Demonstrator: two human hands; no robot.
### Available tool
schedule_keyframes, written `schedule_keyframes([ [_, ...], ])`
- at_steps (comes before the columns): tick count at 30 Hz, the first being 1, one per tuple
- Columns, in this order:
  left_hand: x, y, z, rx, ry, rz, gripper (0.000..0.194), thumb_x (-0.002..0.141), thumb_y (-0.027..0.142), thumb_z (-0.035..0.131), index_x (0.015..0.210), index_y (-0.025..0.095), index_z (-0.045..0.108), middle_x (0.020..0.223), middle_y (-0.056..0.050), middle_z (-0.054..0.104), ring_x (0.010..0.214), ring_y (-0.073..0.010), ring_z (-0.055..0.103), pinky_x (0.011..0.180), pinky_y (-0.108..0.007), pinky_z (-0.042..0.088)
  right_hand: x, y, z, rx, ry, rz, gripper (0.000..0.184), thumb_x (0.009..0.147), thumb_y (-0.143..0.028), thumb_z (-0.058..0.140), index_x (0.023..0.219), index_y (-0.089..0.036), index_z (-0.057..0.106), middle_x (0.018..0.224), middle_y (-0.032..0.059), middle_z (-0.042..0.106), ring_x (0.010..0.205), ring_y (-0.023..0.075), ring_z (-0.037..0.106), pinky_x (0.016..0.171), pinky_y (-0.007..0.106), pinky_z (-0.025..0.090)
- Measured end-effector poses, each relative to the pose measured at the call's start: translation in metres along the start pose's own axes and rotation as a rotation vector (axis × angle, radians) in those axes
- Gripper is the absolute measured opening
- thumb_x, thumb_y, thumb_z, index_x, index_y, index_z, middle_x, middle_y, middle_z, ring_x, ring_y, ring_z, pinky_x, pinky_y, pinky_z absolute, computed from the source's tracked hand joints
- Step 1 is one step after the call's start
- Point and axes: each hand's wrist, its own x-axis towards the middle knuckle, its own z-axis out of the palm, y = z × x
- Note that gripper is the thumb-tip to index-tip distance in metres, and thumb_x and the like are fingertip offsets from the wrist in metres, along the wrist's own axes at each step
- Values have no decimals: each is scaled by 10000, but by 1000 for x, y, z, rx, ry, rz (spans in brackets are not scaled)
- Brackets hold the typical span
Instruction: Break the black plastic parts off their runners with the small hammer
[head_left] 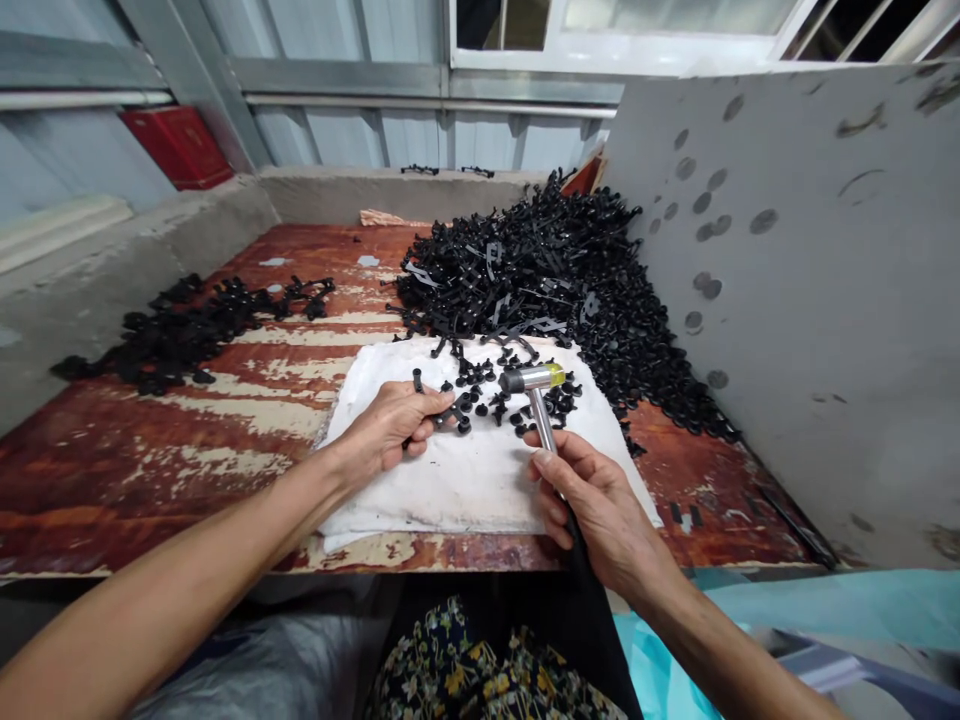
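My left hand (401,420) is closed around a black plastic part (450,413) with round knobbed ends, held over the left half of a folded white cloth (465,490). In my right hand (581,490) is a small mallet (541,410), gripped by its dark handle. Its metal head carries one black face and one yellow face, and sits above the cloth's right half. Loose small black knobs (495,405) lie scattered on the cloth between and beyond my hands. How my left fingers wrap the part is partly hidden.
A large heap of black parts (525,260) rises behind the cloth, against a grey spotted panel (787,250) on the right. A smaller pile of black pieces (187,330) lies left on the worn red-brown board (187,470). A red box (178,147) stands on the left ledge.
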Motion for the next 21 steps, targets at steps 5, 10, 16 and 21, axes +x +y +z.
schedule_keyframes([
  [5, -1, 3, 3, -3, 17, -30, 206, 847, 85, 622, 656, 107, 548, 562, -37, 648, 292, 9, 309, 275, -116, 211, 2, 0, -1, 23, -15, 1, 388, 683, -415, 776, 952, -180, 626, 667, -67, 558, 375, 11, 355, 291, 127, 287],
  [10, 2, 3, 3, -17, 17, -43, 218, 842, 72, 622, 641, 108, 546, 560, -47, 656, 282, 8, 310, 267, -116, 210, 2, 1, -2, 24, -29, -13, 396, 691, -432, 776, 959, -178, 631, 657, -68, 554, 376, 11, 356, 289, 123, 294],
  [16, 7, 0, 1, -19, 7, -43, 216, 845, 82, 625, 642, 100, 552, 543, -40, 647, 272, 7, 313, 260, -116, 206, 2, 2, -4, 26, -43, -18, 381, 708, -426, 769, 964, -181, 630, 652, -67, 556, 376, 13, 357, 290, 122, 294],
  [21, 9, 0, 0, -30, 2, -44, 205, 831, 88, 641, 647, 104, 553, 552, -43, 658, 271, 9, 314, 260, -112, 204, 2, 4, -4, 24, -52, -21, 362, 729, -421, 755, 969, -181, 628, 663, -64, 556, 380, 13, 358, 298, 125, 295],
])
